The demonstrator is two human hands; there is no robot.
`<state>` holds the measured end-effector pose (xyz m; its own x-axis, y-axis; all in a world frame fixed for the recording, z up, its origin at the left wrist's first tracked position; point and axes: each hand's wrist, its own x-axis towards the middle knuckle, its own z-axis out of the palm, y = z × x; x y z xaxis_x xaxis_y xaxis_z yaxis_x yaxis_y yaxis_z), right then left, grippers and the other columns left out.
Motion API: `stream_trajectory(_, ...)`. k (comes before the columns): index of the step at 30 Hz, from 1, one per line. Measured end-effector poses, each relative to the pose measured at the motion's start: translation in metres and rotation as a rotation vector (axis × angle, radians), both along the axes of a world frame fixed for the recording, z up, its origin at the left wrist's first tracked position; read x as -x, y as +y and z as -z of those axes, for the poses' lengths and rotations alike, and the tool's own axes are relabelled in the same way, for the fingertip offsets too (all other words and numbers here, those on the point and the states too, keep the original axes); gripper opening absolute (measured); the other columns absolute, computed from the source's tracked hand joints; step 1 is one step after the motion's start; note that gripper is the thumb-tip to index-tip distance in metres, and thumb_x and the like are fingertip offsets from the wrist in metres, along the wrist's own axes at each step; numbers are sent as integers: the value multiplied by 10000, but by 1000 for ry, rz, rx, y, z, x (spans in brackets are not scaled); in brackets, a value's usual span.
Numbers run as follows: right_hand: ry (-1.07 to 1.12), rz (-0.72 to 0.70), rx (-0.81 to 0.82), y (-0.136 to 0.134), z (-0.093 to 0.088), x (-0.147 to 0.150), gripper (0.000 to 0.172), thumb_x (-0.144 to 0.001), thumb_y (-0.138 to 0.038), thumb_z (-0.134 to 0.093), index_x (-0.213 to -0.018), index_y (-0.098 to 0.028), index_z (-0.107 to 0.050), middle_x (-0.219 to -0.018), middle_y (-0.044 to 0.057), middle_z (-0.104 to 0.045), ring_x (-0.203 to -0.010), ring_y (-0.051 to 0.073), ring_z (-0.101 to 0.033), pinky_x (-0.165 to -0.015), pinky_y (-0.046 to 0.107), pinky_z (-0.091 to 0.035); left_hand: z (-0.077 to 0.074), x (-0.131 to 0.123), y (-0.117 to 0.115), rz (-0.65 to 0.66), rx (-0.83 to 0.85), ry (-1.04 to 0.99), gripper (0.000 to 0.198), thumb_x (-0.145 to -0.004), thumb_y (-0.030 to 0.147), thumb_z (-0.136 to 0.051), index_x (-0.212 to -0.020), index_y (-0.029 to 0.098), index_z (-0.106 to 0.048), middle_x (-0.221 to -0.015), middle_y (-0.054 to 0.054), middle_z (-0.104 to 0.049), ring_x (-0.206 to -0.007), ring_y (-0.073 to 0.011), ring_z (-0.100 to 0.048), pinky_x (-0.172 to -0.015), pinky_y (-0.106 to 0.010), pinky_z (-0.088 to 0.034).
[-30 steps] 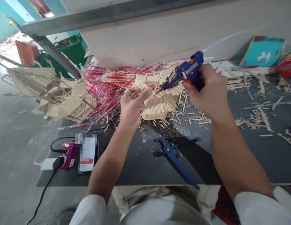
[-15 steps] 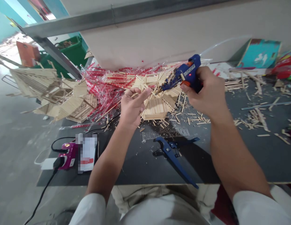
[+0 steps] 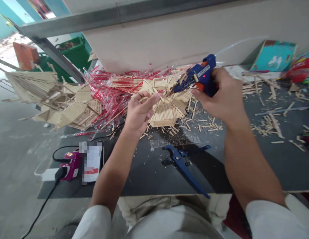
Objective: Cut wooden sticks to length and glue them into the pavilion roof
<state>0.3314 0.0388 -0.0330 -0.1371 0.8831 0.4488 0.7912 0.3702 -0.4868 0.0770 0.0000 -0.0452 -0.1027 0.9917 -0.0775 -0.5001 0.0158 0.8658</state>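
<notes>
My right hand (image 3: 225, 94) is wrapped round a blue hot glue gun (image 3: 204, 74) with orange parts and a small red light. Its nozzle points down and left, over a model built of thin wooden sticks (image 3: 164, 114). My left hand (image 3: 140, 111) is closed in a pinch just left of the nozzle, with a short wooden stick (image 3: 155, 90) at its fingertips. The fingers partly hide that stick. Below the model, a blue ratchet cutter (image 3: 184, 166) lies on the dark table, beside a clear ruler (image 3: 174, 142).
Red-and-clear plastic wrappers (image 3: 107, 96) are heaped behind my left hand. A larger stick model (image 3: 67, 109) stands at left. Near the front left lie a phone (image 3: 93, 162) and a purple power adapter (image 3: 71, 164) with cables. Cut stick pieces (image 3: 273, 124) are scattered at right.
The glue gun has lifted slightly and moved a little right, away from my left fingertips. My left hand keeps its pinch in nearly the same place. The view has shifted slightly.
</notes>
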Motion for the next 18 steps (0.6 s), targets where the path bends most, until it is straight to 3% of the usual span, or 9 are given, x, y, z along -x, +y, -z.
stream_trajectory(5,-52,36,51,1,-11,-24,367,-843,-538,-777,-1065,-286,-630,-1067,165,-779,-947,370,-687,-827,513,-487,-4,8,-1,-61,-99,85,417,-730,157,-990,-888,221,-610,-836,-34,-766,-613,-75,-662,-417,-145,-332)
stream_trajectory(9,-152,146,80,11,-6,-64,292,-798,-501,-782,-886,-299,-591,-880,142,-719,-848,355,-648,-757,504,-434,-11,15,-2,-151,-100,171,417,-707,139,-998,-902,226,-640,-831,-38,-772,-547,-74,-630,-393,-165,-300)
stream_trajectory(11,-194,154,111,20,5,-89,302,-775,-498,-818,-788,-315,-579,-754,108,-660,-843,356,-644,-743,495,-424,-14,17,-2,-162,-108,202,427,-689,118,-1001,-891,225,-641,-802,-27,-758,-514,-64,-602,-386,-164,-286)
stream_trajectory(14,-207,42,123,38,32,-129,303,-765,-514,-889,-718,-362,-631,-614,59,-601,-804,321,-637,-737,465,-440,-18,16,-3,-155,-120,219,439,-681,106,-1006,-877,228,-632,-762,-7,-733,-525,-73,-615,-391,-155,-293)
stream_trajectory(18,-308,-78,381,63,66,-160,411,-648,-614,-963,-617,-298,-702,-510,50,-611,-531,244,-519,-605,436,-443,-22,13,-6,-156,-66,202,469,-662,53,-1002,-858,222,-612,-738,1,-725,-511,-74,-612,-412,-156,-338)
